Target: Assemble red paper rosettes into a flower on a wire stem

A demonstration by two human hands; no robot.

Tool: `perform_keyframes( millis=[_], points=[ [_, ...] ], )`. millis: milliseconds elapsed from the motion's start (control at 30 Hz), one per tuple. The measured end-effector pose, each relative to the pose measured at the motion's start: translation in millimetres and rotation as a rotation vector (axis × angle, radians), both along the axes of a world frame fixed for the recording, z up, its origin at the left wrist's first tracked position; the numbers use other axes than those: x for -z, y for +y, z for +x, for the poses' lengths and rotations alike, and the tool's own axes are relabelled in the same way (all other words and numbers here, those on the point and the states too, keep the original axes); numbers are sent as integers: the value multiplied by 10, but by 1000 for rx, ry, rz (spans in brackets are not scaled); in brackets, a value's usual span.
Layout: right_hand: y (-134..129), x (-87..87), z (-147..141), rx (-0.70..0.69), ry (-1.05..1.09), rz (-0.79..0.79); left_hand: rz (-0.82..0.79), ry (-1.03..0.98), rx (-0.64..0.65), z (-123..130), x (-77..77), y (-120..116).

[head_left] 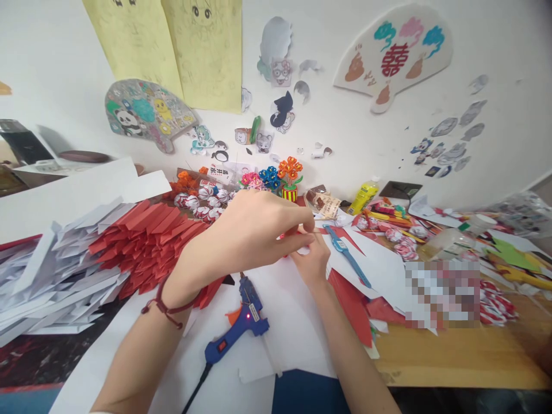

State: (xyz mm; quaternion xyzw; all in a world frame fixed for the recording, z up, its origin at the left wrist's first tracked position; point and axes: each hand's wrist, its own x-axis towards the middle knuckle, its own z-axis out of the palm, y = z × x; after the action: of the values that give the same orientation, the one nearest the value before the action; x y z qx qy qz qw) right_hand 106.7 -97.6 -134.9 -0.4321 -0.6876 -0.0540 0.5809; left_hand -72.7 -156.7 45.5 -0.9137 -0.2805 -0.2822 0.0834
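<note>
My left hand (pixel 254 230), with a dark red cord on its wrist, reaches across the middle with thumb and fingers pinched. Below and to its right, my right hand (pixel 311 256) is closed close against it. Between the fingertips of both hands shows a small red and white piece (pixel 297 244), mostly hidden by the fingers. A blue glue gun (pixel 241 328) with a lit red light lies on the white paper (pixel 297 339) beneath my left hand. Just right of the hands rests a blue watch (pixel 347 256).
Folded red paper strips (pixel 146 244) and white paper strips (pixel 56 276) are piled at left. Paper flowers (pixel 290 169) stand at the back near a yellow bottle (pixel 364 195). Red paper (pixel 351 305) and red-white twisted pieces (pixel 495 302) lie at right on the wooden table (pixel 457 356).
</note>
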Motion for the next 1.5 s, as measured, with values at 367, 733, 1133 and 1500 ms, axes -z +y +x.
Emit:
perform_keyframes(
  millis=[367, 733, 1133, 1500],
  points=[
    [-11, -8, 7, 1, 2, -11, -2, -1, 3, 32, -10, -76],
    [-1, -15, 0, -11, 2, 1, 24, 61, -60, 49, 13, -4],
    [13, 13, 10, 15, -12, 1, 7, 44, -24, 52, 17, 6],
    [-1, -15, 7, -26, 5, -1, 54, 56, -76, 61, 18, -25]
  ],
)
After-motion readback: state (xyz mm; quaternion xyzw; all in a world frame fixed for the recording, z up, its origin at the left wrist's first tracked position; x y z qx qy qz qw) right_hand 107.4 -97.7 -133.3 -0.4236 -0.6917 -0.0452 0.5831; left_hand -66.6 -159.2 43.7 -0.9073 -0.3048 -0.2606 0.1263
